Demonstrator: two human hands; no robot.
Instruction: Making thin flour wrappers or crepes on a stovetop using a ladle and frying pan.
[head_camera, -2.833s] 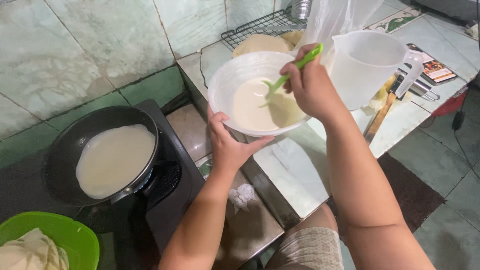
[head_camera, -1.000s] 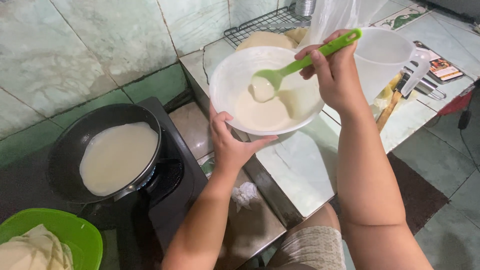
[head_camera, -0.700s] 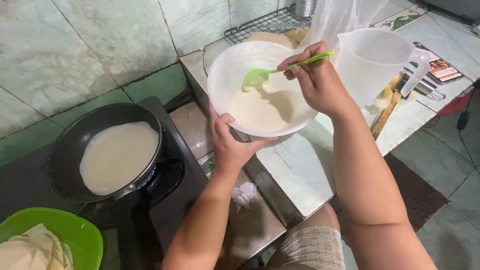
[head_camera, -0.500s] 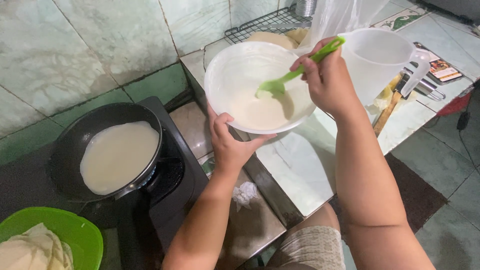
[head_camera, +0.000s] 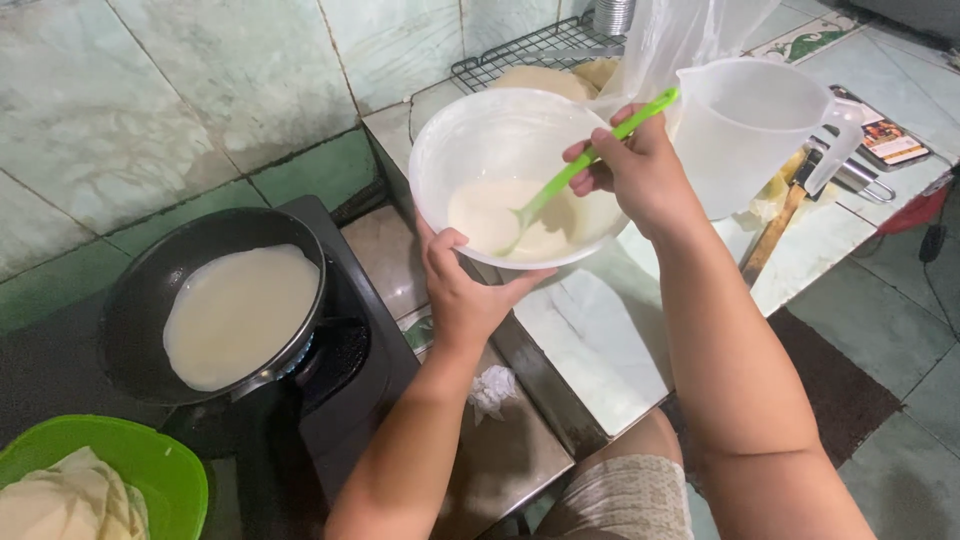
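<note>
While the stove (head_camera: 350, 400) carries the largest item, a dark pan (head_camera: 215, 305) with a pale round of batter spread thin across its base, that pan sits just as it did moments ago, untouched by either hand.

Item, bowl (head_camera: 500, 135): white, round, tilted toward the person, held up above the tiled counter (head_camera: 600, 340). A pool of batter (head_camera: 500, 215) lies in its lower half. Position little changed over the last seconds.

Item, jug (head_camera: 750, 130): clear plastic, upright, just right of the bowl, empty so far as can be told.

Item, green tub (head_camera: 130, 470): lower left corner, holding folded pale sheets.

Item, ladle (head_camera: 580, 170): green, long-handled. A second ago its cup was lifted out, loaded; now the cup is sunk back in the batter. Judged so, this is stirring or refilling, not yet pouring.

Left hand (head_camera: 465, 290): palm up under the bowl's near rim, thumb hooked over the edge, forearm rising from below.

Right hand (head_camera: 635, 165): closed round the ladle's upper handle, wrist bent down, arm reaching in from the right.
</note>
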